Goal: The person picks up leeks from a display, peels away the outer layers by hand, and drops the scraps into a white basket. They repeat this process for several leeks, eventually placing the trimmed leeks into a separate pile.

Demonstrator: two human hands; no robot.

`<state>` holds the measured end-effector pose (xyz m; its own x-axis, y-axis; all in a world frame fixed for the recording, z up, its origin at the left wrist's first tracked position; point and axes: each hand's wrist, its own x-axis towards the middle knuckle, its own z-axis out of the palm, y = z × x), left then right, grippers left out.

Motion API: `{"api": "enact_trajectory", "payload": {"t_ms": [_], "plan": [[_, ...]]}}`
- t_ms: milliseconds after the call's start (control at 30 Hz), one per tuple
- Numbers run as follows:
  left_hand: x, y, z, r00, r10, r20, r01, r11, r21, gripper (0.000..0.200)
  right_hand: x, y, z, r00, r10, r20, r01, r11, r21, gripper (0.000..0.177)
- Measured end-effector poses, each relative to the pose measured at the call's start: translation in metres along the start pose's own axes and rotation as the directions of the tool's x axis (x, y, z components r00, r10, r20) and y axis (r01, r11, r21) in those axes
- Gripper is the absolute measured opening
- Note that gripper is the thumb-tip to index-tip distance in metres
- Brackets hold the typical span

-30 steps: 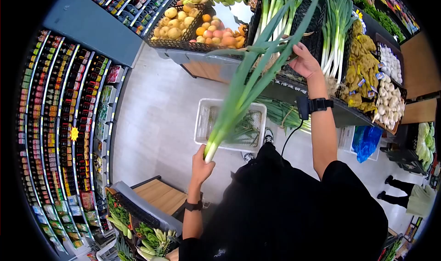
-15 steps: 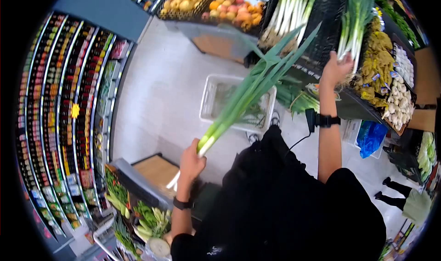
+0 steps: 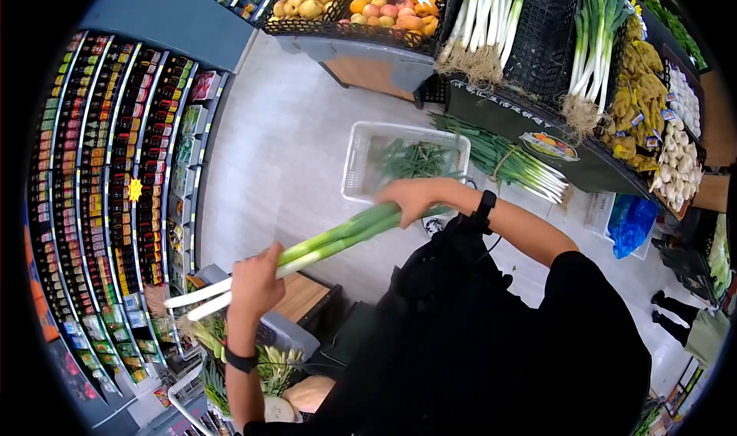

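Observation:
Two long green onions are held slantwise in front of my body, white root ends to the lower left and green leaves to the right. My left hand is wrapped around the white stalks. Closed around the green upper part is my right hand; the leaf tips beyond it are mostly hidden by my arm. Below on the floor is a white plastic basket with loose green leaves in it. Beside that basket lies a tied bundle of thinner green onions.
Black crates at the upper right hold bunches of green onions. Next to them are garlic bulbs and yellowish bags. A fruit stand is at the top, bottle shelves at left. Another person stands far right.
My right hand has left the onion bunch in the crate and moved down-left onto the leaves of the held onions. My left hand has moved left, and the onions now lie flatter.

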<state>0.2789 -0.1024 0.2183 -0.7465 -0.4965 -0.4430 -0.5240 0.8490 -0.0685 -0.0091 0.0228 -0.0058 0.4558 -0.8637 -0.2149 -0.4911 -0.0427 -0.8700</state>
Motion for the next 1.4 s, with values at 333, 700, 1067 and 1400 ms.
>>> {"api": "enact_trajectory", "payload": {"t_ms": [333, 700, 1067, 1400], "plan": [[-0.018, -0.006, -0.091, 0.98, 0.137, -0.147, -0.105, 0.973, 0.206, 0.028, 0.01, -0.059, -0.021, 0.963, -0.267, -0.047, 0.267, 0.901, 0.342, 0.074], [-0.026, -0.061, -0.115, 0.951, 0.103, -0.293, -0.049, 0.982, 0.185, 0.015, -0.057, -0.027, 0.028, 0.841, -0.405, 0.36, -0.068, 0.58, 0.812, 0.077], [0.004, -0.119, -0.012, 0.938, 0.055, -0.342, -0.064, 0.998, -0.017, 0.015, -0.154, -0.077, 0.019, 0.932, 0.195, 0.304, -0.355, 0.66, 0.662, 0.045], [0.045, -0.112, 0.207, 0.89, -0.167, -0.424, -0.069, 0.871, -0.487, 0.019, -0.149, -0.164, -0.106, 0.935, 0.217, -0.281, -0.354, 0.626, -0.694, 0.025]]}}
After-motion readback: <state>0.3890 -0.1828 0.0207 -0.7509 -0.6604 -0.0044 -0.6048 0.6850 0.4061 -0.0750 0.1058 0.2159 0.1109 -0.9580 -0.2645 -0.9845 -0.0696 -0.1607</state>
